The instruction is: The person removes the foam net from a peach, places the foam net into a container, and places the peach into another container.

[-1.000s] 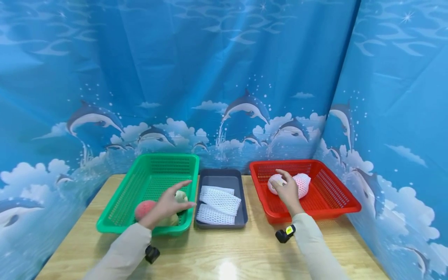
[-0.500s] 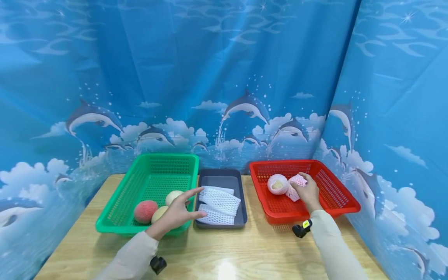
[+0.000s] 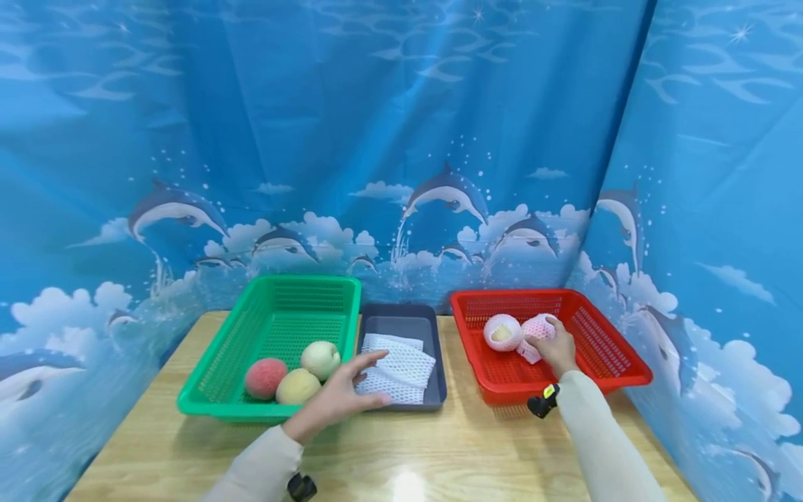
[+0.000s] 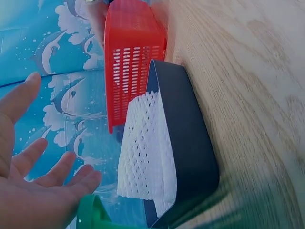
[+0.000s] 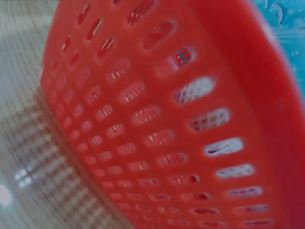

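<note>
My right hand [image 3: 557,348] reaches into the red basket [image 3: 627,362], thumb and fingers about a peach-like fruit in a pink foam net [image 3: 536,326]. Touching that fruit on its left is another net-wrapped one [image 3: 502,333], with a pale patch showing through the opening. My left hand [image 3: 341,397], fingers spread and holding nothing, hovers between the green basket [image 3: 210,366] and the dark grey tray [image 3: 395,321]. White foam net sleeves [image 4: 138,148] lie flat and overlapping in that tray. The right wrist view shows mostly the red basket's slotted wall, which hides the hand.
Three bare peach-like fruits sit at the green basket's front: a red one [image 3: 265,378], a yellow one [image 3: 297,387] and a pale one [image 3: 321,360]. Both baskets and the tray stand on a wooden table [image 3: 452,446], before a blue dolphin curtain [image 3: 401,139].
My right hand has shifted from the left wrapped fruit to the right one, which it now grips. The left hand has moved rightward from over the green basket's fruits to the tray's edge.
</note>
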Demonstrator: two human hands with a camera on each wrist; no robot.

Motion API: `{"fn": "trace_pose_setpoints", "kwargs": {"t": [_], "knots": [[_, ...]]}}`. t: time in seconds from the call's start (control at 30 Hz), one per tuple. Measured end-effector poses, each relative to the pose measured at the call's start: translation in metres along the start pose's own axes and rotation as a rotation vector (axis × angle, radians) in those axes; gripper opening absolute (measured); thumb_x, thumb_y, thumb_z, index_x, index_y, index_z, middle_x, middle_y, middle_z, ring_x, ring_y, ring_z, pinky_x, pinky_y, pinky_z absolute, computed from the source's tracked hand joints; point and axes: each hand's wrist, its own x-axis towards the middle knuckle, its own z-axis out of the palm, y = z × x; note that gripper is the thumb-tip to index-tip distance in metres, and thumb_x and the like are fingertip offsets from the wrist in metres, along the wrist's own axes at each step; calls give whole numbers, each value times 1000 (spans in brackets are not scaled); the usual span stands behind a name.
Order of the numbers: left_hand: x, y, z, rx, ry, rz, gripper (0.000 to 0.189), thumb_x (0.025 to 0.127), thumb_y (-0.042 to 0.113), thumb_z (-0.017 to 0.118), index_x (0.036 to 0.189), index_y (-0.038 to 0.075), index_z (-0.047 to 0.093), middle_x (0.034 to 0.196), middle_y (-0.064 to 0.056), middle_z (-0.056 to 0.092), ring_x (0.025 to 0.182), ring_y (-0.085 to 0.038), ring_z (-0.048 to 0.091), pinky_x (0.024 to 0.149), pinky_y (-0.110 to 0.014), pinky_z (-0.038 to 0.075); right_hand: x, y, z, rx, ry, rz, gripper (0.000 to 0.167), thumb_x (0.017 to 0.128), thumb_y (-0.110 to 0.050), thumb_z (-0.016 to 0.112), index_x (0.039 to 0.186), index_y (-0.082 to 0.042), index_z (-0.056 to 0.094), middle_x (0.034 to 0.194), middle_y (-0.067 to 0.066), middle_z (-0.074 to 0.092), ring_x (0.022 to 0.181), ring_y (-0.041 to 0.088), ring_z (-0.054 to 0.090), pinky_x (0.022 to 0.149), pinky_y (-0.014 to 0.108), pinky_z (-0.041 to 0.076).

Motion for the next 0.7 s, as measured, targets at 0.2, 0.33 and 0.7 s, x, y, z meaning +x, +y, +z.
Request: {"fn": "trace_pose_setpoints", "kwargs": {"t": [0.2, 0.33, 0.7], "knots": [[-1, 1, 7, -11, -33, -2, 73, 79, 16, 80, 141, 0, 44, 144, -21, 43, 130, -44, 40, 109, -55, 35, 2, 6, 1, 16, -78, 13, 71, 85, -11, 66, 143, 8, 29, 143, 37, 29, 131, 50, 29, 111, 59, 27], [-1, 2, 10, -13, -40, 3, 73, 79, 15, 79, 141, 2, 44, 145, -20, 43, 130, -43, 40, 109, -54, 35, 4, 7, 1, 28, -148, 45, 79, 83, -9, 65, 145, 12, 20, 145, 39, 21, 133, 51, 23, 113, 59, 24], [4, -1, 17, -36, -55, -16, 73, 78, 17, 80, 141, 1, 44, 144, -19, 44, 130, -44, 40, 107, -56, 37, 5, 6, 3, 43, -87, 162, 84, 84, -11, 67, 148, 6, 15, 137, 39, 16, 124, 50, 19, 103, 62, 35]]}}
